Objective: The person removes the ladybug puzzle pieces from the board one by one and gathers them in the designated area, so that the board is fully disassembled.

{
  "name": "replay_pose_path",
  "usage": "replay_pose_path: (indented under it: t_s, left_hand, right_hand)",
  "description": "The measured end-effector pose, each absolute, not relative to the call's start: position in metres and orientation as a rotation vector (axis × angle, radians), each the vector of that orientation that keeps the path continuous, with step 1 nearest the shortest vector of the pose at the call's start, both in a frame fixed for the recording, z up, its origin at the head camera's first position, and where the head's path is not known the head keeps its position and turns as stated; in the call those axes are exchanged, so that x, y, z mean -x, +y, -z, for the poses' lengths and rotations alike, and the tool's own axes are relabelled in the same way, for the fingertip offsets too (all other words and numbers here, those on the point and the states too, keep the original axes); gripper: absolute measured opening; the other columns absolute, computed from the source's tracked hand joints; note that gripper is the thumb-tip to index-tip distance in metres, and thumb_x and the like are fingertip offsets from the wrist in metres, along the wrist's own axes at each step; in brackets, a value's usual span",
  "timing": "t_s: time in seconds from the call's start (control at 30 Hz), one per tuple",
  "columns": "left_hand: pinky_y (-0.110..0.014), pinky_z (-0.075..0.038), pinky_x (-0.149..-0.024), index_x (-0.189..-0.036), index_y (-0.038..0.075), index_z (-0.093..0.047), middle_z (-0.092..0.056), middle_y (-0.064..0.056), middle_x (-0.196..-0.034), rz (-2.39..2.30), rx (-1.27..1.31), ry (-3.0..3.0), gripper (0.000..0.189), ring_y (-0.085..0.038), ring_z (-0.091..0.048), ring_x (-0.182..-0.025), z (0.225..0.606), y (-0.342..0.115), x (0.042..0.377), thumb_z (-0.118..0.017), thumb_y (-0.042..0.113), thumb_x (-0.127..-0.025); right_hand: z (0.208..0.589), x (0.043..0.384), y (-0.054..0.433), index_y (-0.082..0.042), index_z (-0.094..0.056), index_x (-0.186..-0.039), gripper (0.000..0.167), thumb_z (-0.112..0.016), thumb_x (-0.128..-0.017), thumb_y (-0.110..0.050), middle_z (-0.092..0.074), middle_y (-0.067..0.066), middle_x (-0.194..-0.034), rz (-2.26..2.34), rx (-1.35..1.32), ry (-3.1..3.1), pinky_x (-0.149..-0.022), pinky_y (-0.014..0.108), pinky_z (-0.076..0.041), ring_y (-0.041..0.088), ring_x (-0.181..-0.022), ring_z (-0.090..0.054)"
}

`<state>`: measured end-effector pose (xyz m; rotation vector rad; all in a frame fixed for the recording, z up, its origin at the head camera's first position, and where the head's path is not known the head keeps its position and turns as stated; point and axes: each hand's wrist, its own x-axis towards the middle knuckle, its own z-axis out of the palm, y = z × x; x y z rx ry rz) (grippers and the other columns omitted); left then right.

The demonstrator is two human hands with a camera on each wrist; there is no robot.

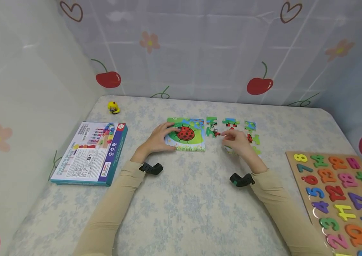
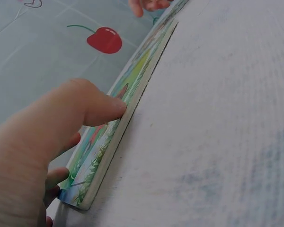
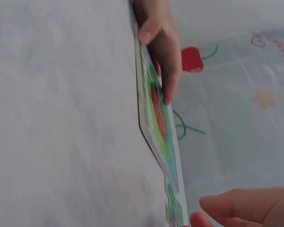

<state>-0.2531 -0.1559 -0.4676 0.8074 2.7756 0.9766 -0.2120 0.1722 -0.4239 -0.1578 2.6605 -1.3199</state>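
Observation:
A square ladybug puzzle board (image 1: 185, 134) lies flat on the table. My left hand (image 1: 159, 138) grips its left side, with the thumb (image 2: 109, 108) bent against the near edge and the other fingers over the far left part. In the right wrist view, the fingers of the left hand (image 3: 163, 52) reach onto the picture. To the board's right, my right hand (image 1: 236, 141) hovers low among loose puzzle pieces. Its fingertips are right beside a green and red puzzle piece (image 1: 212, 132), and no piece shows between them. The right hand covers part of the nearer pieces.
More puzzle pieces (image 1: 230, 122) lie behind and right of the right hand. A boxed toy set (image 1: 86, 153) lies at the left, with a small yellow figure (image 1: 113, 107) behind it. A wooden number board (image 1: 302, 185) covers the right front. A printed curtain (image 1: 187, 53) hangs behind.

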Motion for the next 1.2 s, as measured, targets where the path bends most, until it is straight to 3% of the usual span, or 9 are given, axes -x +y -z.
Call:
replay_pose_path:
  t_s: [0.17, 0.4, 0.73, 1.0, 1.2]
  left_hand:
    - [-0.051, -0.015, -0.121, -0.140, 0.023, -0.049, -0.026, -0.008, -0.156, -0.950, -0.812, 2.774, 0.078, -0.031, -0.019, -0.146, 0.469, -0.158, 0.253, -0.082, 0.042, -0.071]
    - [-0.055, -0.015, -0.119, -0.144, 0.021, -0.044, -0.026, -0.008, -0.156, -0.956, -0.822, 2.773, 0.085, -0.032, -0.019, -0.146, 0.466, -0.157, 0.254, -0.082, 0.043, -0.071]
    - [-0.056, -0.019, -0.117, -0.146, 0.018, -0.040, -0.031, -0.010, -0.152, -0.951, -0.877, 2.793, 0.092, -0.032, -0.026, -0.143, 0.470, -0.158, 0.255, -0.083, 0.042, -0.068]
    - [-0.058, -0.016, -0.118, -0.147, 0.019, -0.038, -0.027, -0.009, -0.155, -0.935, -0.851, 2.783, 0.092, -0.033, -0.020, -0.145, 0.472, -0.160, 0.256, -0.081, 0.043, -0.070]
    - [-0.058, -0.015, -0.118, -0.147, 0.021, -0.038, -0.026, -0.008, -0.156, -0.940, -0.825, 2.773, 0.091, -0.033, -0.018, -0.146, 0.470, -0.158, 0.256, -0.080, 0.045, -0.070]
  right_hand:
    - [0.425, 0.216, 0.122, 0.002, -0.061, -0.123, 0.034, -0.061, -0.091, -0.007, -0.063, 0.024, -0.110, 1.399, 0.314, 2.546, -0.075, 0.036, -0.054, 0.035, -0.100, -0.060]
    - [0.427, 0.223, 0.061, 0.002, -0.058, -0.127, 0.039, -0.063, -0.088, -0.003, -0.060, 0.023, -0.124, 1.450, 0.481, 2.513, -0.088, 0.044, -0.053, 0.037, -0.109, -0.058]
    - [0.443, 0.220, 0.033, 0.003, -0.061, -0.123, 0.042, -0.070, -0.081, 0.001, -0.063, 0.020, -0.122, 1.370, 0.554, 2.632, -0.096, 0.041, -0.050, 0.034, -0.111, -0.058]
    - [0.448, 0.224, 0.026, 0.004, -0.066, -0.112, 0.029, -0.064, -0.084, 0.006, -0.059, 0.023, -0.109, 1.509, 0.668, 2.620, -0.082, 0.038, -0.054, 0.034, -0.095, -0.059]
    - [0.449, 0.229, 0.029, 0.005, -0.066, -0.105, 0.018, -0.061, -0.087, 0.007, -0.060, 0.023, -0.108, 1.730, 0.556, 2.496, -0.074, 0.028, -0.056, 0.033, -0.088, -0.064]
